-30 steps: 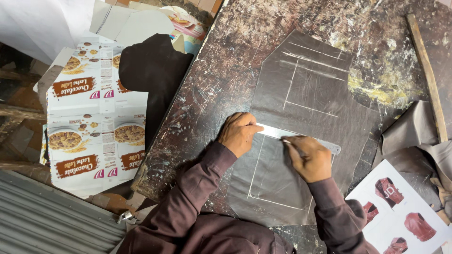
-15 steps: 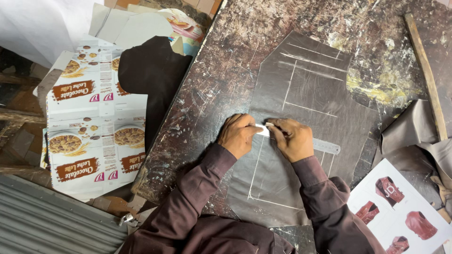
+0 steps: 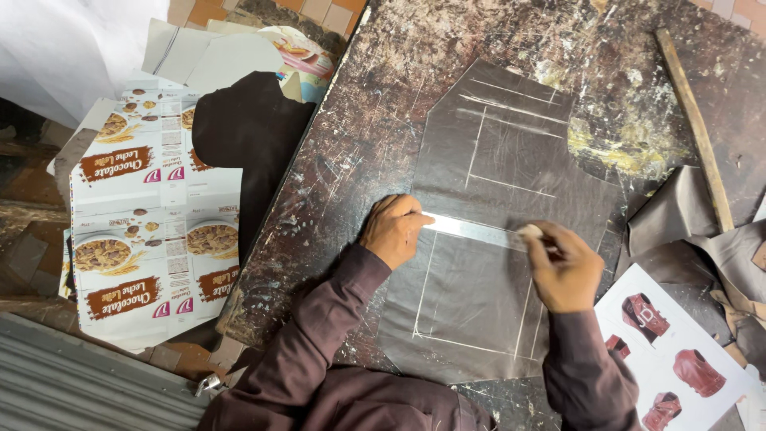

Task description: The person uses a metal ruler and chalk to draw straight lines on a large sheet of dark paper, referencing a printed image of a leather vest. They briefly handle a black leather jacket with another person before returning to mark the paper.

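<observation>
From the head camera, a dark, dull-sheened leather panel (image 3: 511,239) lies flat on a scarred, paint-flecked worktable (image 3: 383,120), its face crossed by pale chalk lines that box out rectangles. Across its middle lies a thin metal ruler (image 3: 471,229). The left hand (image 3: 395,231) presses fingers curled onto the ruler's left end, pinning it down. The right hand (image 3: 562,267) sits at the ruler's other end, pinching a small pale lump of chalk (image 3: 530,231) between thumb and fingertips (most of it is buried in the grip, so its shape is hard to make out). Both maroon sleeves cover the panel's lower edge.

Around it: a wooden stick (image 3: 692,128) lies slanted at the far right, crumpled brown leather scraps (image 3: 702,231) beside it, a printed sheet of jacket pictures (image 3: 678,359) cut off by the frame, flattened cereal cartons (image 3: 152,231) left of the table, and a black cut-out piece (image 3: 247,144) overlapping them.
</observation>
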Tool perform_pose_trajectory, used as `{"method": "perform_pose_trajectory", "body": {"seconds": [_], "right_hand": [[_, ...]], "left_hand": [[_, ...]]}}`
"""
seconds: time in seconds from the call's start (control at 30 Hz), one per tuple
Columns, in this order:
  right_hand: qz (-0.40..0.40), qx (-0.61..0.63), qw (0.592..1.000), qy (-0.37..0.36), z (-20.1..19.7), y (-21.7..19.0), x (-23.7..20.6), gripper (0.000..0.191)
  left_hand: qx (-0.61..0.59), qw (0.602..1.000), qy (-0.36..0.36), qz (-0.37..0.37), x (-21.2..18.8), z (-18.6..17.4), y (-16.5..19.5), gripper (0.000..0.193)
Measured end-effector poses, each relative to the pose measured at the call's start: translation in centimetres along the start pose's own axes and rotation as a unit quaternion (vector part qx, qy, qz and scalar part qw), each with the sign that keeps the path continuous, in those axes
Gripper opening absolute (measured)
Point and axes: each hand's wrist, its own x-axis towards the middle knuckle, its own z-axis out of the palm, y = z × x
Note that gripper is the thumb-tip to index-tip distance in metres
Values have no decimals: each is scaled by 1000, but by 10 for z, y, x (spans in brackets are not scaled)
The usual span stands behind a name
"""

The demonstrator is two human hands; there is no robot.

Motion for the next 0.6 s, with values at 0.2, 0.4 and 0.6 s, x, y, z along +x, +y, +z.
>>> {"method": "perform_pose_trajectory", "body": {"seconds": [0.2,0.4,0.6], "right_hand": [[85,144,986,11,3,14,-34,20],[1,155,987,-48,45,-21,-26,10],[-163,11,986,-43,65,-42,-10,16]], "left_hand": [[-19,999,10,24,4,1,5,18],[-17,1000,-1,10,3,2,13,20],[-15,1000,5,12,0,-1,11,23]]}}
